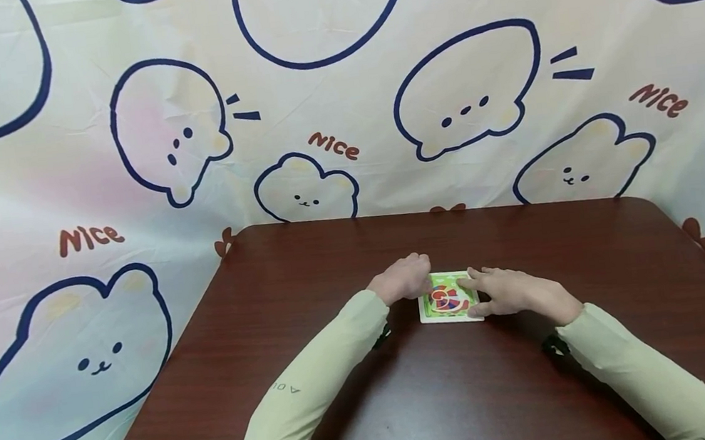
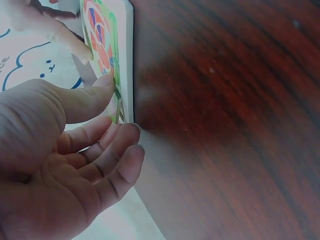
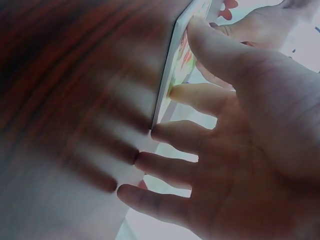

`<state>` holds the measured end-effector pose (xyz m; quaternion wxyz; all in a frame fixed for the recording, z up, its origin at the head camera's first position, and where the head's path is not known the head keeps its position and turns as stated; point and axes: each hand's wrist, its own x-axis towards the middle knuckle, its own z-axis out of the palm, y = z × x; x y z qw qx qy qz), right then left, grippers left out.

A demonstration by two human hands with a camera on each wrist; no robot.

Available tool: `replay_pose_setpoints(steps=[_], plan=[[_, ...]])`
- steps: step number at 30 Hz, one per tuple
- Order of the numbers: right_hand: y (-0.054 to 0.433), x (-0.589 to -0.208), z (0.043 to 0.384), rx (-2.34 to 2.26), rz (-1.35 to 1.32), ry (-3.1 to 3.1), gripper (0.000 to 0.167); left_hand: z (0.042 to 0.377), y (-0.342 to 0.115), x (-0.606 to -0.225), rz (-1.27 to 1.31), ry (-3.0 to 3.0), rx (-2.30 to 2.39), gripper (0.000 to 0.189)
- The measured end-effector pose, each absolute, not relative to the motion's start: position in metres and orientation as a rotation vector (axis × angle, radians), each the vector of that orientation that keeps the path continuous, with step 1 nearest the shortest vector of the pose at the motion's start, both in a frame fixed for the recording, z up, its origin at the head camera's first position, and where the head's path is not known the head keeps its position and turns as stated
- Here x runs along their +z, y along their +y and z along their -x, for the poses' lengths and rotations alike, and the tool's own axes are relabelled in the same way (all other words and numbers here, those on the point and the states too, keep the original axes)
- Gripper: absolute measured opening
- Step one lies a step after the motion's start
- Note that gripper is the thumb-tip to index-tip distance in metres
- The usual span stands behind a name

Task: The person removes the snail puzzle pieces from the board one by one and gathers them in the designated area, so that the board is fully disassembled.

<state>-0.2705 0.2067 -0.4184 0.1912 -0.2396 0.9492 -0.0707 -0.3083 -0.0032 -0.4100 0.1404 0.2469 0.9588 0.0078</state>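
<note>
A flat, square picture board (image 1: pixel 448 299) with a white border lies on the table, printed with a colourful spiral shape on green. My left hand (image 1: pixel 402 278) is at its left side. In the left wrist view, the thumb and index finger of that hand pinch a thin, green-faced piece (image 2: pixel 119 107) at the board's edge, standing slightly raised from it. My right hand (image 1: pixel 511 293) is on the board's right side, its fingers extended. In the right wrist view, the right thumb (image 3: pixel 205 40) and index fingertip rest on the board, while the other fingers reach past its edge.
The dark brown wooden table (image 1: pixel 448 396) extends around the board on all sides. Behind it hangs a pale cloth (image 1: pixel 372 103) with blue bear outlines. A dark wrist strap (image 1: pixel 556 346) shows under the right sleeve.
</note>
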Motion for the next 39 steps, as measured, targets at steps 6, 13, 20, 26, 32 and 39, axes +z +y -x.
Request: replay_pose_setpoints(steps=[6,13,20,26,32,39], plan=[[0.2052,-0.4188,0.2710,-0.163,0.676,2.651,0.073,0.3072,-0.0036,-0.4099,-0.727,2.770,0.043,0.039],[0.2023,-0.4175,0.2695,-0.108,0.697,2.657,0.072,0.3075,-0.0049,-0.4127,-0.743,2.769,0.110,0.030],[0.2050,-0.4190,0.2652,-0.112,0.709,2.670,0.071,0.3078,-0.0052,-0.4154,-0.761,2.765,0.159,0.021],[0.2033,-0.4184,0.2668,-0.087,0.727,2.671,0.069,0.3106,-0.0058,-0.4155,-0.782,2.771,0.188,0.020],[0.2002,-0.4149,0.2706,-0.060,0.716,2.660,0.070,0.3116,-0.0057,-0.4143,-0.748,2.776,0.236,0.021],[0.1993,-0.4141,0.2711,-0.068,0.723,2.660,0.069,0.3101,-0.0053,-0.4125,-0.725,2.767,0.282,0.025]])
